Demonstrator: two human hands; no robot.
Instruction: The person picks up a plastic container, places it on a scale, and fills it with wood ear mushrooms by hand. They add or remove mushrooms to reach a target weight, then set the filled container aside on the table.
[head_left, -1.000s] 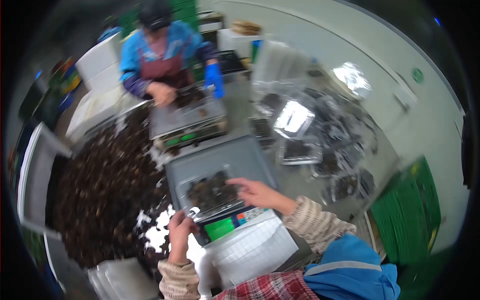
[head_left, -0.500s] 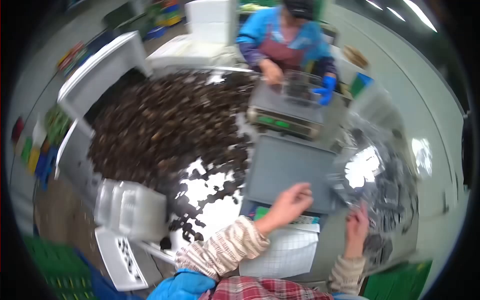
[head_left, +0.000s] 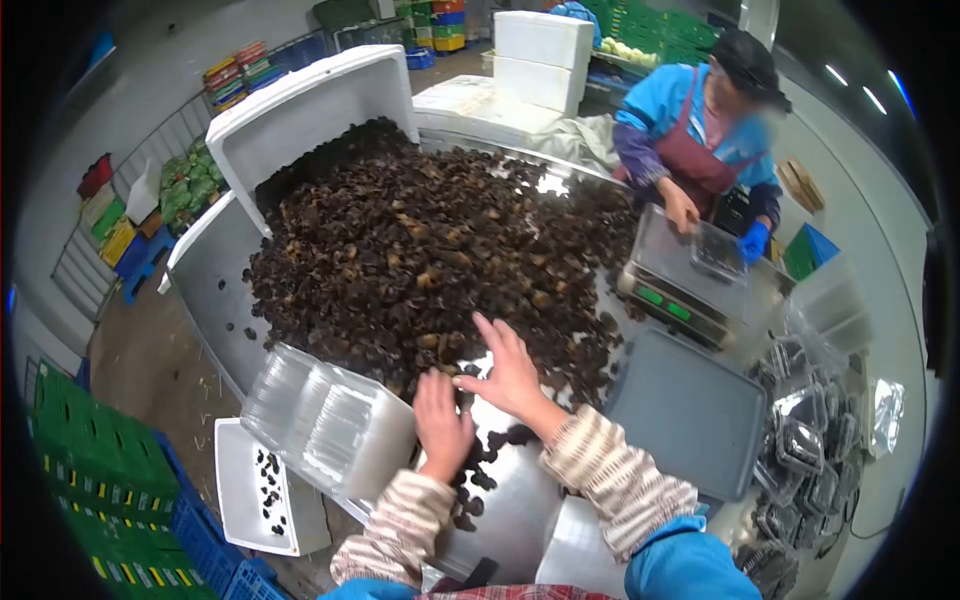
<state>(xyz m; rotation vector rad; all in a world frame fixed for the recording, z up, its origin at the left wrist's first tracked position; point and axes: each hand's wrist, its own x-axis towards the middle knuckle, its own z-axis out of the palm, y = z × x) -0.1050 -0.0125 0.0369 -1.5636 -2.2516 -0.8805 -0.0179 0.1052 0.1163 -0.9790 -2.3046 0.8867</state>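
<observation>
A big heap of dark brown mushrooms [head_left: 430, 240], caplike and curled, covers the metal table. My left hand [head_left: 443, 422] rests at the heap's near edge with its fingers stretched forward and nothing held. Just right of it, my right hand [head_left: 508, 372] reaches over the mushrooms, fingers extended and thumb apart, also holding nothing. The fingertips are at the mushrooms; exact contact is hard to tell. Loose mushrooms [head_left: 483, 478] lie below the hands. Left of my left hand is a stack of clear plastic containers [head_left: 330, 420].
A grey tray [head_left: 690, 415] lies to the right, before a scale [head_left: 668, 305] where a co-worker [head_left: 700, 140] handles a clear box [head_left: 718, 250]. Lidded clear packs [head_left: 800, 440] pile up at far right. White foam boxes [head_left: 310, 100] border the heap; another [head_left: 240, 500] stands lower left.
Both my hands have swung left, from the grey tray and the clear packs to the mushroom heap. The view has turned left too.
</observation>
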